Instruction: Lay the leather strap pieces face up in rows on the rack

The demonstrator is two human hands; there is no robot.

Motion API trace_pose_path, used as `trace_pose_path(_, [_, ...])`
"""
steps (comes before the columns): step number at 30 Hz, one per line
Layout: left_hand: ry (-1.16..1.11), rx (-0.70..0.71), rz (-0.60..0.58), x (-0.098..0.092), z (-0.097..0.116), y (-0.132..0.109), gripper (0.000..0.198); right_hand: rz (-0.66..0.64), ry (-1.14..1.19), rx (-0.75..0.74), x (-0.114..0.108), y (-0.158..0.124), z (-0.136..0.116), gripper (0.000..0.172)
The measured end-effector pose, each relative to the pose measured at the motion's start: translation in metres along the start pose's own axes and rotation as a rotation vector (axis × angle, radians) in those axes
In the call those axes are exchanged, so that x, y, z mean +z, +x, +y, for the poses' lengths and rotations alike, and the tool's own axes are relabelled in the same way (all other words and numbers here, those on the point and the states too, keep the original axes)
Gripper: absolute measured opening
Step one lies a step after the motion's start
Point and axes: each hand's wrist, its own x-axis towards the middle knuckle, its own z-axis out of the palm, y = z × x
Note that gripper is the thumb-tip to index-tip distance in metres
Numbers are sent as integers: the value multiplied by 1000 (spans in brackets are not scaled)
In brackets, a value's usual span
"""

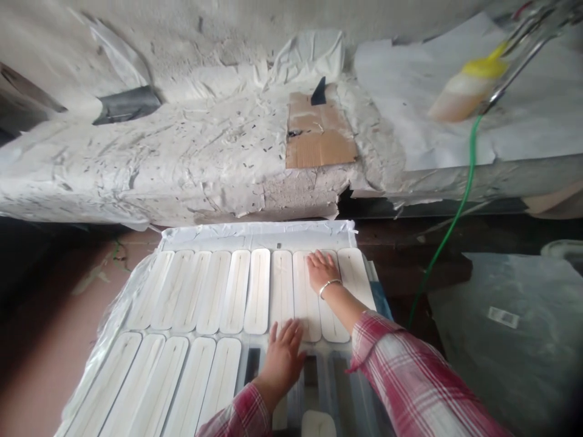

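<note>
Long white strips with rounded ends and a thin line down the middle, such as this strip (257, 291), lie side by side in two rows on a plastic-covered surface (273, 237). My right hand (322, 274), with a bracelet at its wrist, rests flat on the upper end of one strip (306, 303) in the back row. Fingers spread, my left hand (283, 352) lies over the lower end of that row and touches the strips there. Neither hand grips anything. My left palm and sleeve hide part of the front row, where dark pieces (341, 376) show.
Behind stands a rough, glue-stained bench (204, 158) bearing a cardboard piece (319, 133) and a dark scrap (130, 104). A yellow-capped bottle (469, 85) hangs at upper right beside a green hose (455, 212). Clear plastic sheeting (523, 352) lies at lower right.
</note>
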Motion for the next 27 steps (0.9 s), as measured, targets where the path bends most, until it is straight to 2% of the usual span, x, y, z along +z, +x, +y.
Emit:
trace_pose_path(5, [11, -58, -6, -8, -10, -28, 50, -26, -24, 71, 2, 7, -8, 52])
trace_pose_path(9, [61, -55, 93, -14, -23, -63, 47, -41, -73, 61, -2, 6, -16, 54])
trace_pose_path(12, [117, -3, 190, -16, -31, -88, 47, -26, -69, 80, -5, 12, -30, 54])
trace_pose_path(15, [159, 13, 208, -15, -38, -112, 48, -57, -59, 180, -12, 20, -49, 51])
trace_pose_path(17, [184, 6, 201, -16, -44, -125, 49, -83, -45, 186, -17, 23, -64, 51])
trace_pose_path(20, [208, -3, 204, -20, -54, -131, 50, -47, 2, 56, -20, 27, -90, 55])
trace_pose_path(23, [189, -39, 194, -28, -66, -121, 48, -8, -9, -68, -16, 34, -118, 55])
trace_pose_path(27, [110, -116, 115, -37, -81, -108, 47, -85, -74, -24, -5, 42, -145, 55])
